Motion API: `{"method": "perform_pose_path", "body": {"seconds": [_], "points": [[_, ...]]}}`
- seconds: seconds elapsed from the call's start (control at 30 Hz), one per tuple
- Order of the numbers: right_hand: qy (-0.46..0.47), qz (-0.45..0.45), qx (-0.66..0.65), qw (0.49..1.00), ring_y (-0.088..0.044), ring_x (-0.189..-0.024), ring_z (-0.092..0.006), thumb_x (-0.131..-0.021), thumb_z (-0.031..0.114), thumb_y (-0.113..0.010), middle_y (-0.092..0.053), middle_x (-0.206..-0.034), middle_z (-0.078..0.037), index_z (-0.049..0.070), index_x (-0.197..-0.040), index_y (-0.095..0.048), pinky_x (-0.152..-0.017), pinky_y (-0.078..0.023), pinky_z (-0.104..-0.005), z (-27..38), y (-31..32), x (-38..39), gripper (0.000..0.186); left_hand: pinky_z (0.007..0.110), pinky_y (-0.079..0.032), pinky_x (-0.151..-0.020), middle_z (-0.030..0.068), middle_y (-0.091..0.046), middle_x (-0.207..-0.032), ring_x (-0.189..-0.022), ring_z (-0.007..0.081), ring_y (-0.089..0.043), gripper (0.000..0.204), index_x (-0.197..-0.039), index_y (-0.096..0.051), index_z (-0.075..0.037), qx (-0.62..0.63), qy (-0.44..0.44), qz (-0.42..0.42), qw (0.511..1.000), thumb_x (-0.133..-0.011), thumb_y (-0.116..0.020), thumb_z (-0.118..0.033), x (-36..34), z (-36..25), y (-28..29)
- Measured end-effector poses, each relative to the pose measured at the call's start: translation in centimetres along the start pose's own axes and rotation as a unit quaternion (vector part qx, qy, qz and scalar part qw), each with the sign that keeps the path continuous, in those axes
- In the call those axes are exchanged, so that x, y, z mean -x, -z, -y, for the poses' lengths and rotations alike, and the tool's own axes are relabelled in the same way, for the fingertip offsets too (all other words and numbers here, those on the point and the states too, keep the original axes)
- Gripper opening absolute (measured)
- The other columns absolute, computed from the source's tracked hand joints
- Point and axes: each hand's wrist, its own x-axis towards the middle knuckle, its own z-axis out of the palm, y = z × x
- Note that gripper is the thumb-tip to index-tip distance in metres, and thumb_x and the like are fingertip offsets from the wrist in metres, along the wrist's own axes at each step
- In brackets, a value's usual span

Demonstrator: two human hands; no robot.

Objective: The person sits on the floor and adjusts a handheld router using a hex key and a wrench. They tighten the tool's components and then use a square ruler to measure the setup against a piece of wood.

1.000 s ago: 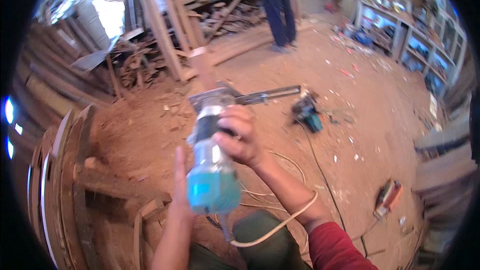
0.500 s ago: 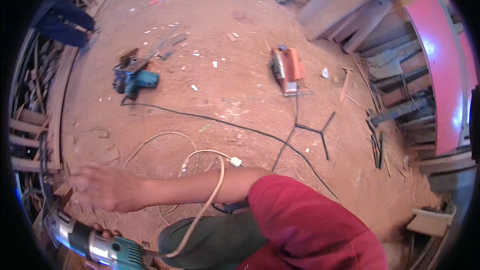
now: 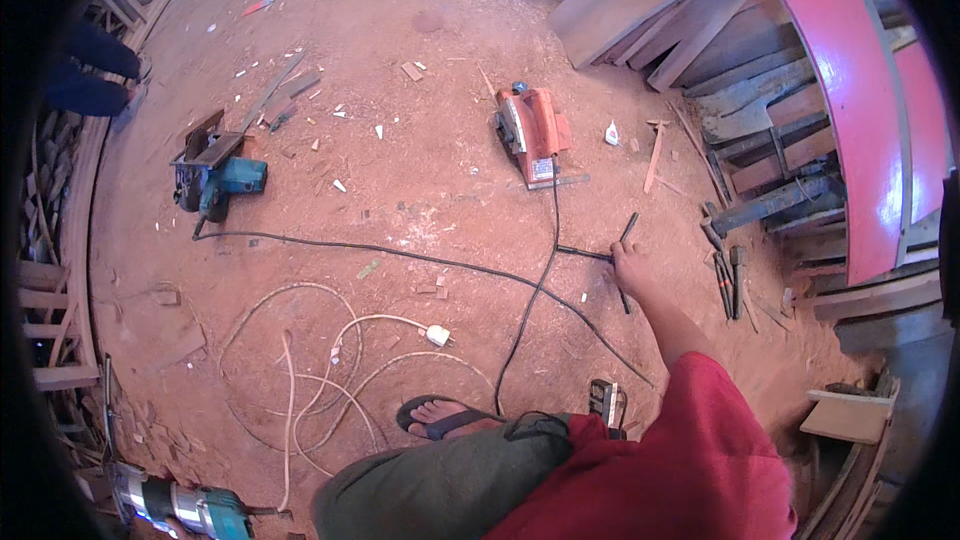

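Observation:
At the bottom left, my left hand [image 3: 176,526] is closed around a teal and silver power router [image 3: 212,508], its fingers mostly hidden under the body. My right hand [image 3: 632,265] reaches out at centre right, fingers closed on a black three-armed metal tool [image 3: 580,252] lying on the dirt floor. Left of that hand runs a black cable [image 3: 470,269], which leads to a teal circular saw [image 3: 240,177]. An orange power planer [image 3: 540,130] rests above the hand, and a white plug [image 3: 437,335] on a coiled cord lies below and left of it.
Another person's dark-trousered legs [image 3: 90,70] show at upper left beside stacked timber [image 3: 60,320]. Planks [image 3: 650,0] and a pink board [image 3: 840,120] lean along the right. Dark hand tools [image 3: 730,285] and scattered wood scraps lie on the floor. My sandalled foot [image 3: 450,418] is at lower centre.
The view has swung toward the right and down. My right hand has left the router and moved out to the black metal tool, while the router has dropped to the lower left in my left hand.

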Motion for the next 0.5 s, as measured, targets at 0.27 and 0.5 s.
{"method": "perform_pose_path", "body": {"seconds": [0.27,0.5], "points": [[0.034,0.089,-0.123,0.988,-0.062,-0.105,-0.0443,-0.099,0.029,-0.039,-0.063,-0.113,-0.029,0.005,-0.112,-0.061,-0.088,-0.05,-0.051,-0.5,-8.1,-4.2,0.035,0.04,-0.057,-0.078,0.0152,-0.065,-0.111,-0.092,0.0246,-0.066,0.059,-0.136,-0.048,-0.004,0.001,0.165,-0.066,0.984,-0.098,-0.053,-0.048,8.8,-1.6,-1.8],[0.022,0.021,0.055,0.998,-0.032,-0.139,-0.0441,-0.089,0.023,-0.056,-0.039,-0.146,-0.029,0.0,-0.135,-0.05,-0.115,-0.023,-0.0555,-0.4,-6.4,-1.3,0.052,0.043,-0.06,-0.078,0.0176,-0.063,-0.117,-0.092,0.0308,-0.069,0.071,-0.136,-0.044,-0.003,0.135,0.106,-0.014,0.985,-0.081,-0.071,-0.038,8.9,-0.1,-0.9]]}}
